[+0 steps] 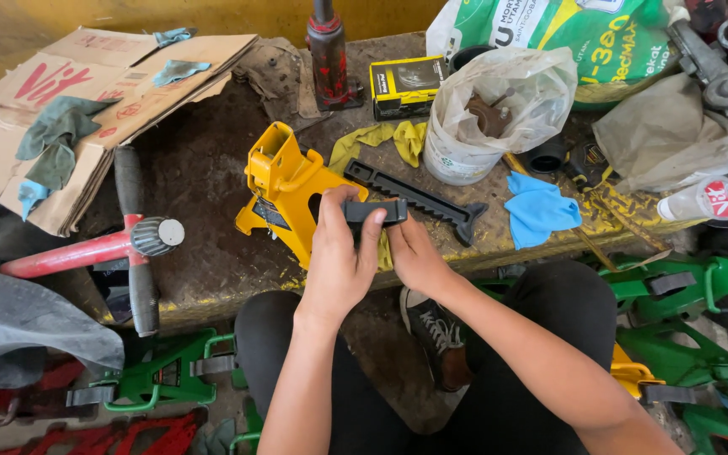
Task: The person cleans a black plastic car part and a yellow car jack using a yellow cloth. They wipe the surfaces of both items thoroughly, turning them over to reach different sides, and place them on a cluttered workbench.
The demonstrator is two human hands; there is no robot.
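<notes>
- Left hand [340, 257]: closed around the near end of a black toothed bar [414, 198], thumb pressed on its flat saddle head at centre frame.
- Right hand [414, 255]: wrapped on the same bar head from the 3 o'clock side, its fingers hidden behind the bar.
- Black toothed bar: runs from the hands toward 2 o'clock, ending in a forked foot on the workbench [204, 185].
- Yellow jack stand [284, 190]: lies on its side on the bench, just beside the hands at 10 o'clock.
- Blue cloth [539, 209]: at 3 o'clock of the hands, near the bar's far end.
- White bucket [457, 152]: lined with a clear bag, at 1 o'clock.
- Red hydraulic jack [329, 59]: upright at 12 o'clock.
- Flattened cardboard box [86, 93]: at 10 o'clock, with teal rags on it.
- Green jack stands [170, 371]: on the floor at 8 o'clock; more at 4 o'clock.
</notes>
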